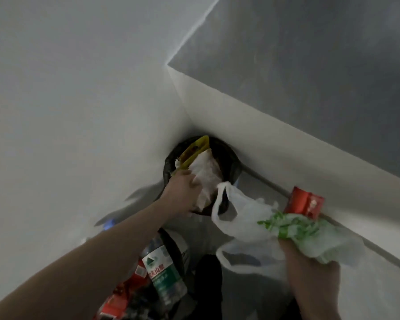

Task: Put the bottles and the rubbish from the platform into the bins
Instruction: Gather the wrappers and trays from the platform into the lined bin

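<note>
Left hand [183, 188] fingers grip white wrapper [206, 174] and yellow packet [194, 153] over black bin [229, 155]. Right hand [310, 269] fingers clutch plastic bags [245, 218], red carton [304, 202], right of bin.

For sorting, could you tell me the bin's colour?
Black bin, in the head view.

The left hand [183, 188] reaches far forward on a straight, bare arm, its fingers curled in a grip. The right hand [310, 262] sits nearer, fingers clenched in a hold.
</note>
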